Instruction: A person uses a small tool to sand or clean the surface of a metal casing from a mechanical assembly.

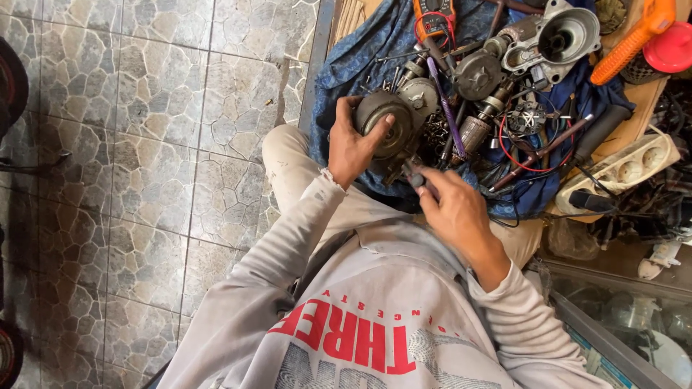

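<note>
My left hand (355, 144) grips a round, grimy grey motor housing (386, 126) from its left side, thumb across the face. My right hand (453, 209) is closed around a dark-handled tool (416, 176) whose tip meets the underside of the housing. Both hands work over a blue cloth (360, 57) spread on a low bench in front of me. A light metal end cap (419, 94) sits just behind the housing.
On the cloth lie several motor parts, an armature (476, 130), a silver gear casing (559, 36), red wires and an orange multimeter (434, 18). A white power strip (623, 169) lies at right, an orange handle (631, 39) above it. Stone-pattern floor tiles (144, 144) fill the left.
</note>
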